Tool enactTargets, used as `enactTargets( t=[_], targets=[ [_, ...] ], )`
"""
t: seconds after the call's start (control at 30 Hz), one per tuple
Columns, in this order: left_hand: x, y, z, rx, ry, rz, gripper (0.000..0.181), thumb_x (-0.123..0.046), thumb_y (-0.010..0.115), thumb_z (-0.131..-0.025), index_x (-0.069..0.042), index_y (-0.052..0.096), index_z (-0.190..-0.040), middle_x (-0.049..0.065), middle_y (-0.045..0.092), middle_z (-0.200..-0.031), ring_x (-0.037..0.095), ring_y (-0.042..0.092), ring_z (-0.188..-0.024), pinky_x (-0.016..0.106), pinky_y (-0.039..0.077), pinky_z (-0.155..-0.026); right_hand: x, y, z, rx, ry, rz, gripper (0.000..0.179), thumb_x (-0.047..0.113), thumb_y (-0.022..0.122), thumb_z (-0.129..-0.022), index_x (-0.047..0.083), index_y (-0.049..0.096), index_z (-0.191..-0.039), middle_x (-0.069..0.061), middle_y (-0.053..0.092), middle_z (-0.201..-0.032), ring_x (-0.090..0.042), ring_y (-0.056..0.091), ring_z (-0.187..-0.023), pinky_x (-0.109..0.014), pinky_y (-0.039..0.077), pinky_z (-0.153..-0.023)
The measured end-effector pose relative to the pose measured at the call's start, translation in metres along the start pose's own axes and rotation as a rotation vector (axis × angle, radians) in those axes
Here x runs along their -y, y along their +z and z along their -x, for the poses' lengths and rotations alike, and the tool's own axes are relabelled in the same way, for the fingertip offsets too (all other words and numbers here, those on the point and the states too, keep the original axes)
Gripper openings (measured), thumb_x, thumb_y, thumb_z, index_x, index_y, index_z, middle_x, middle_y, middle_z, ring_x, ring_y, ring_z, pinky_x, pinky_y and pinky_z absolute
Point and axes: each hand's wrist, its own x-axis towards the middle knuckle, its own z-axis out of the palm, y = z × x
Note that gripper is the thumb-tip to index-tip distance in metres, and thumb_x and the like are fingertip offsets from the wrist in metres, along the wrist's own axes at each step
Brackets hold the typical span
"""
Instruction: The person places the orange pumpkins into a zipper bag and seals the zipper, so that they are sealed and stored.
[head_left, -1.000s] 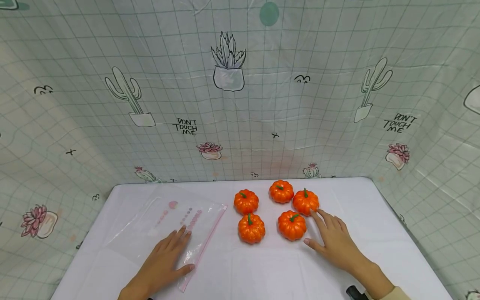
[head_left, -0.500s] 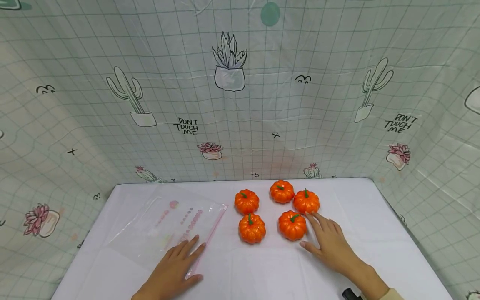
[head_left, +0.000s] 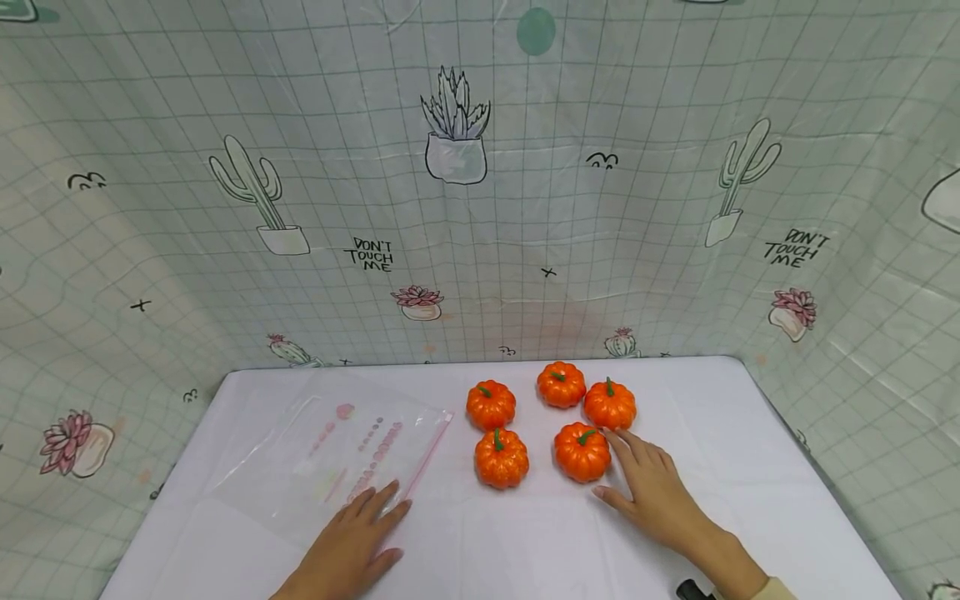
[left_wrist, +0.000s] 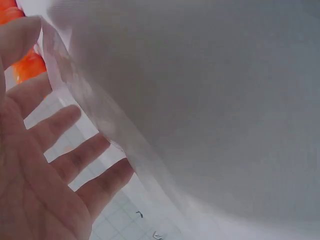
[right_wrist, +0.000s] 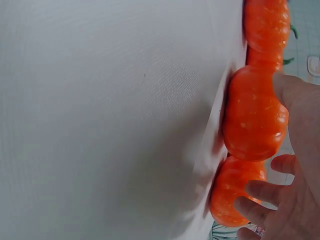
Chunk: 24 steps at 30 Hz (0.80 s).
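In the head view a clear plastic bag (head_left: 330,442) with a pink edge and pink print lies flat at the left. My left hand (head_left: 352,542) rests over its near right corner, fingers spread and fairly straight; in the left wrist view the fingertips meet the bag's edge (left_wrist: 100,107). My right hand (head_left: 652,496) hovers low beside the front right orange pumpkin (head_left: 582,457), thumb apart from the fingers and the index fingertip at the pumpkin's right side. Whether it touches is unclear. Behind those fingers sits another pumpkin (head_left: 611,408).
A third pumpkin (head_left: 561,387) stands at the back, and two more, one farther (head_left: 491,407) and one nearer (head_left: 501,462), stand between bag and right hand. A white cloth covers the table (head_left: 510,550). Behind it hangs a patterned curtain (head_left: 480,225).
My left hand has slid nearer and to the right across the bag, covering its near corner. My right hand has shifted a little left, closer to the front right pumpkin. The pumpkins stay put.
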Motion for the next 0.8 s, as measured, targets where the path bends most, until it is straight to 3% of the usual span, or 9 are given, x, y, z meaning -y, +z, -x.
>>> enactTargets(
  t=[0.17,0.37,0.53,0.7,0.8],
  targets=[
    [-0.002,0.0,-0.001,-0.083,0.014,0.021,0.05,-0.029,0.073,-0.099,-0.004,0.065,-0.141,0.016,0.061,-0.148,0.041,0.059,-0.132,0.06,0.05,-0.104,0.003,0.0,-0.002,-0.009,-0.004,-0.007,0.084,0.036,0.084,-0.09,-0.001,0.046,-0.154,-0.026,0.051,-0.151,-0.049,0.052,-0.132,-0.069,0.039,-0.109],
    [-0.009,-0.001,-0.005,-0.17,-0.056,0.049,0.034,-0.011,0.072,-0.098,0.001,0.071,-0.13,0.012,0.068,-0.138,0.034,0.064,-0.124,0.055,0.055,-0.097,0.008,0.002,-0.006,-0.015,0.005,-0.024,0.082,0.034,0.086,-0.089,-0.003,0.049,-0.152,-0.026,0.052,-0.152,-0.049,0.052,-0.133,-0.068,0.04,-0.11],
    [-0.016,-0.002,-0.008,-0.23,-0.123,0.003,0.034,-0.004,0.077,-0.093,0.0,0.074,-0.126,0.009,0.071,-0.132,0.03,0.066,-0.12,0.053,0.055,-0.099,0.01,0.004,-0.009,-0.018,0.023,-0.032,0.081,0.033,0.087,-0.088,-0.004,0.05,-0.15,-0.026,0.053,-0.151,-0.048,0.054,-0.132,-0.068,0.041,-0.11],
    [-0.019,-0.002,-0.009,-0.277,-0.112,-0.087,0.037,-0.002,0.083,-0.086,0.0,0.076,-0.122,0.007,0.073,-0.128,0.027,0.067,-0.117,0.049,0.054,-0.1,0.011,0.006,-0.01,-0.022,0.03,-0.042,0.081,0.032,0.088,-0.087,-0.004,0.05,-0.149,-0.026,0.054,-0.149,-0.047,0.055,-0.13,-0.068,0.042,-0.109],
    [-0.02,-0.003,-0.009,-0.271,-0.108,-0.149,0.038,0.0,0.085,-0.082,0.0,0.077,-0.12,0.007,0.073,-0.127,0.026,0.067,-0.116,0.047,0.053,-0.1,0.011,0.007,-0.011,-0.025,0.032,-0.042,0.081,0.03,0.088,-0.086,-0.004,0.049,-0.149,-0.025,0.055,-0.148,-0.047,0.055,-0.13,-0.067,0.043,-0.108]
  ],
)
